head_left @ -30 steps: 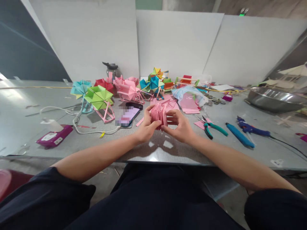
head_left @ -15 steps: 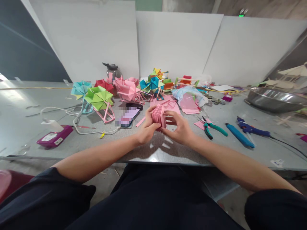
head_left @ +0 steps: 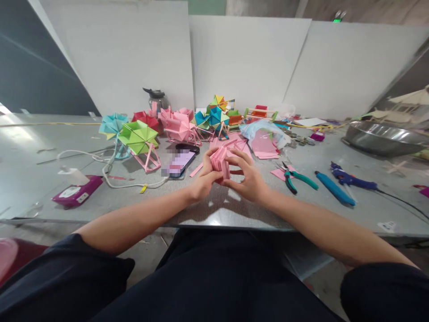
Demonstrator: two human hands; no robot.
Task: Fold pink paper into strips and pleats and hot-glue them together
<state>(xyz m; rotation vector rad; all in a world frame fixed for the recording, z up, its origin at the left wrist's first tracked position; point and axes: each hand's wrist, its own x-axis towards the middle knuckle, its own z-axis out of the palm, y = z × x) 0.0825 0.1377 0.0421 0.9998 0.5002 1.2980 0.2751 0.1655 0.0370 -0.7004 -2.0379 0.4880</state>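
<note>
pink folded stack (head_left: 221, 162) squeezed narrower than 1 s ago | left hand (head_left: 203, 181), right hand (head_left: 247, 179): fingers closed on it, frame centre | compression progressing

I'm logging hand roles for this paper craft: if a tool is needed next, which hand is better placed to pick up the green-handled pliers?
Probably the right hand: the pliers lie on its side. The left hand would have to cross the pink folded paper stack both hands hold.
</note>
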